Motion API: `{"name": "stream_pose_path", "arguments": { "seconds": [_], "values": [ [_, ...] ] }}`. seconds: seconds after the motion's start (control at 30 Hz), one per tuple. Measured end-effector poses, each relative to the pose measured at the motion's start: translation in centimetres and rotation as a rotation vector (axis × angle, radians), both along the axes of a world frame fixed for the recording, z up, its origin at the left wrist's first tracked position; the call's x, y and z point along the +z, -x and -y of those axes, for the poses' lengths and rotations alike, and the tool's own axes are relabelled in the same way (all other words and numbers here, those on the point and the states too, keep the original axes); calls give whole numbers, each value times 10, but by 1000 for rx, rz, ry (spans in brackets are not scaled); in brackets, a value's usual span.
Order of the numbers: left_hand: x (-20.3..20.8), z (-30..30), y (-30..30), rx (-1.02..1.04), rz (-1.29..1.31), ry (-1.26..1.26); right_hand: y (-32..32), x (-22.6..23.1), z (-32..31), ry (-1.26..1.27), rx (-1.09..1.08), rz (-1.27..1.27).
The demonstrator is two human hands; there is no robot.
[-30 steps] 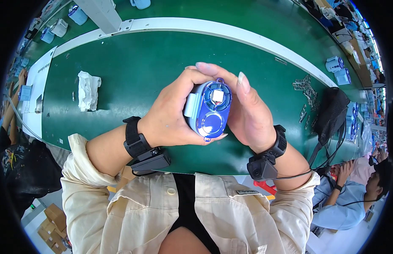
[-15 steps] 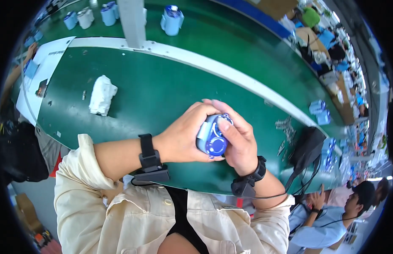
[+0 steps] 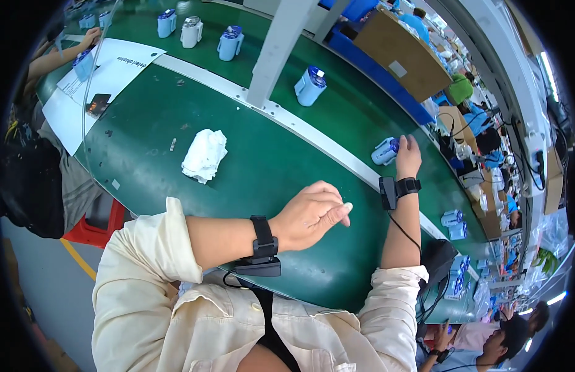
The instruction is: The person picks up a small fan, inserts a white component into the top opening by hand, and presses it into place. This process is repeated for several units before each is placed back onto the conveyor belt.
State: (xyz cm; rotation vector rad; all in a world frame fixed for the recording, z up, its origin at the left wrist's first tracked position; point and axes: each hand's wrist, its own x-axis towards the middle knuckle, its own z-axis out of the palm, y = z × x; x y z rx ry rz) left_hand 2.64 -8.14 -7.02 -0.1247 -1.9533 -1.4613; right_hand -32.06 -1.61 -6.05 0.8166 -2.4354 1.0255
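My right hand point(image 3: 408, 156) reaches across the white rail to the far green strip, its fingers closed at the dark blue top of a light blue cup-shaped device point(image 3: 384, 152) with a side handle. The device stands on the strip. Over the near green table, my left hand point(image 3: 312, 216) is held with curled fingers and the thumb out along them; nothing shows in it, though its palm is hidden. To the left of that hand lies a crumpled white cloth or tissue point(image 3: 205, 155). Both wrists carry black straps with small boxes.
More blue devices point(image 3: 311, 87) and a whitish one point(image 3: 191, 32) stand along the far strip. A grey post point(image 3: 275, 56) rises from the white rail point(image 3: 337, 144). A black bag point(image 3: 437, 260) sits at the right. At the far left, another person's hand point(image 3: 89, 38) is near a printed white sheet point(image 3: 129, 65).
Both hands held the blue device together over the near table. My right hand has carried it far right onto the strip; my left hand has let go. The view has also shifted.
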Motion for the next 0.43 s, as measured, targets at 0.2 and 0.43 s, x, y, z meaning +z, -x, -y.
{"name": "stream_pose_path", "arguments": {
  "seconds": [0.2,0.43],
  "values": [
    [-5,4,-4,18,-50,52,-98,35,114,-47,436,-356],
    [4,0,-4,146,49,25,-85,27,165,-420,813,464]
  ]
}}
